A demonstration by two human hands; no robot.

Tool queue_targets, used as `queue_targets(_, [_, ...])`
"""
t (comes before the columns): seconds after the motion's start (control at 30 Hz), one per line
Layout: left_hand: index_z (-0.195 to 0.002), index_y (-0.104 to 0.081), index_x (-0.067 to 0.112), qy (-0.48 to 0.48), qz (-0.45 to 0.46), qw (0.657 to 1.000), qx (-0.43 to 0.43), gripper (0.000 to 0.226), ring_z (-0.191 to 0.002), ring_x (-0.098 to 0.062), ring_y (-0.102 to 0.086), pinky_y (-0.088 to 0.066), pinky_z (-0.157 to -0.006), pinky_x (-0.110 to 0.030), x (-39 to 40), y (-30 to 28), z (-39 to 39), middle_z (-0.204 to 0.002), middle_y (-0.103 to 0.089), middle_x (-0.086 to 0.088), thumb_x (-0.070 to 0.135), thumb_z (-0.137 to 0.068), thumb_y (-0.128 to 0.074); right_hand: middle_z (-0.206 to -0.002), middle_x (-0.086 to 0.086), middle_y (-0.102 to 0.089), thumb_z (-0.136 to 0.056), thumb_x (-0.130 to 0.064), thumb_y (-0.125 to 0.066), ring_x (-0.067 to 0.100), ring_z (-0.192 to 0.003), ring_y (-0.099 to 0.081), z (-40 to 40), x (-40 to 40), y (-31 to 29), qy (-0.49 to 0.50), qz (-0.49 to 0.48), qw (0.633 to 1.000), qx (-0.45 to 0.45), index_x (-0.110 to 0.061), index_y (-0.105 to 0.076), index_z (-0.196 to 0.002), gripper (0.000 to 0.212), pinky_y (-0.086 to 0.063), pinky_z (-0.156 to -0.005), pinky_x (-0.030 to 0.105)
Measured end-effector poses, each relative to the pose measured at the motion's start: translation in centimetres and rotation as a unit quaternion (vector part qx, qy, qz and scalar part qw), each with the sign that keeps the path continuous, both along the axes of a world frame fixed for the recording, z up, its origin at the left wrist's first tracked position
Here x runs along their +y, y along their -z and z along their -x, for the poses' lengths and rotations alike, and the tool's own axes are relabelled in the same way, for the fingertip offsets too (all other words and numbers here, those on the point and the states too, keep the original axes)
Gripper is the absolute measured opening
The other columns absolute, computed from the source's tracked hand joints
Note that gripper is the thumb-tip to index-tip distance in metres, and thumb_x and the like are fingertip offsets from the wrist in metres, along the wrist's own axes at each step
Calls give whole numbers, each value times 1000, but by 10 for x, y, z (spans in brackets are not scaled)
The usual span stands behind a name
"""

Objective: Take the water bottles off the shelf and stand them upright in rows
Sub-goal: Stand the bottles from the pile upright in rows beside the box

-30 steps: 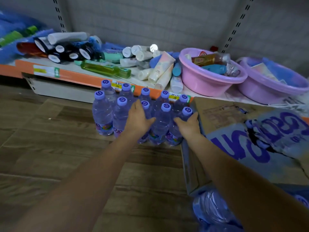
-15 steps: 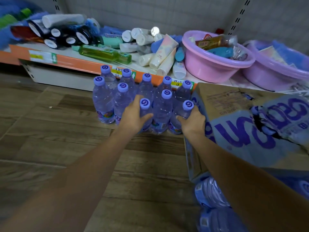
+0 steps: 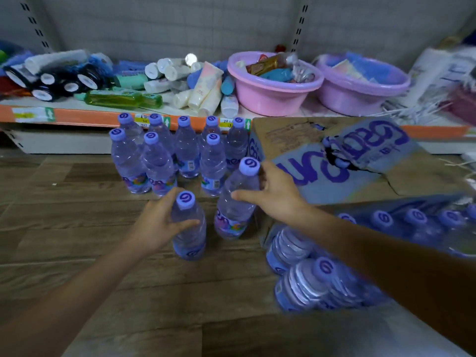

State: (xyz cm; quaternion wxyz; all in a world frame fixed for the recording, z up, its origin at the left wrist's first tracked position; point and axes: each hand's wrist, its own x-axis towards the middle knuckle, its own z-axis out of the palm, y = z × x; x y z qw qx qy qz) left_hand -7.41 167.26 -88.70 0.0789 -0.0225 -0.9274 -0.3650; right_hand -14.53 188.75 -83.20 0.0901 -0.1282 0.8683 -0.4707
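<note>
We see a torn cardboard carton [image 3: 334, 161] at the right, printed in purple, with more capped bottles inside; its lower edge is blurred and our right forearm covers part of it. In front of it lies a shrink-wrapped pack of bottles [image 3: 309, 279], smeared by motion, so we cannot count them. On the wooden floor [image 3: 77, 228], just below the orange-edged shelf [image 3: 90, 115], stands a group of water bottles [image 3: 185, 150]: clear plastic, lilac caps with a swirl mark, coloured labels low on the body. They stand upright in two rows, the back ones partly hidden by the front ones. Nearer to us, our left hand [image 3: 157, 222] wraps its grip around the near bottle [image 3: 189, 228] just under the cap, thumb across the front. Our right hand [image 3: 275, 191] closes its grip on the tilted bottle [image 3: 237, 202] by the shoulder, beside the carton; whether either base touches the floor we cannot tell
</note>
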Motion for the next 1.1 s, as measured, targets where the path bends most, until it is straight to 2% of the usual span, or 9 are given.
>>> queue_targets(0.1, [-82,-49,49,10,-28,1000,8,37,-67,20,-55,-41,-60,-5,23,-33,-20,-78,-58,46,36,-63,-78,-109,1,-68,-59,-27,-85,18,-102,-65,-12,38,-52,1,65,998,27,-22,-58,-100,49,-52,-94,42])
queue_targets(0.23, [-86,-53,57,35,-79,995,58,42,-73,20,-57,-42,-64,3,61,-101,-27,-84,-61,44,64,-49,-75,-79,-9,-69,-71,-12,-77,-1,-71,-66,-27,116,-133,34,124,988,82,-16,-60,-92,27,-53,-63,15])
queue_targets(0.3, [-90,-55,50,64,-71,992,84,43,-71,19,-56,-43,-63,1,87,-138,-24,-83,-62,40,59,-54,-76,-78,-6,-65,-73,-13,-74,-2,-63,-63,-33,162,-162,77,131,983,103,-18,-59,-91,24,-54,-62,19])
queue_targets(0.43, [-86,-61,30,145,-159,969,124,44,-67,15,-60,-45,-62,0,164,-194,-12,-77,-68,32,41,-51,-85,-81,-4,-70,-47,-29,-86,5,-73,-65,-40,255,-179,156,121,972,132,-3,-59,-105,69,-57,-67,23])
queue_targets(0.57, [-95,-62,13,244,-257,933,61,52,-84,-4,-68,-54,-76,-16,275,-211,4,-90,-74,5,38,-53,-81,-78,-9,-70,-63,1,-79,-6,-65,-61,-51,349,-147,228,108,954,159,-12,-61,-100,43,-52,-66,11])
queue_targets(0.73, [-95,-59,11,266,-211,940,32,40,-91,-19,-67,-55,-83,-35,407,-180,22,-95,-71,-6,25,-65,-81,-86,13,-70,-51,-16,-88,9,-70,-63,-66,438,-80,319,88,935,126,-10,-62,-92,49,-52,-71,40])
queue_targets(0.8, [-91,-56,14,252,-188,949,8,35,-93,-28,-64,-51,-83,-42,448,-152,29,-96,-68,-11,24,-67,-80,-88,17,-70,-42,-41,-85,29,-78,-67,-73,462,-49,355,56,926,113,-14,-58,-82,55,-53,-76,52])
queue_targets(0.93, [-86,-48,15,176,-128,975,-36,40,-79,-20,-54,-43,-68,-29,497,-90,36,-78,-56,8,26,-66,-81,-76,0,-70,-39,-43,-80,18,-74,-64,-75,483,1,362,82,924,85,-22,-57,-74,47,-53,-76,49])
queue_targets(1.1, [-82,-41,13,118,6,988,-98,42,-80,-25,-51,-32,-57,-30,522,-46,37,-82,-54,-4,26,-68,-79,-87,6,-71,-49,-36,-82,26,-84,-67,-62,473,44,320,71,943,59,-18,-58,-87,48,-54,-77,49])
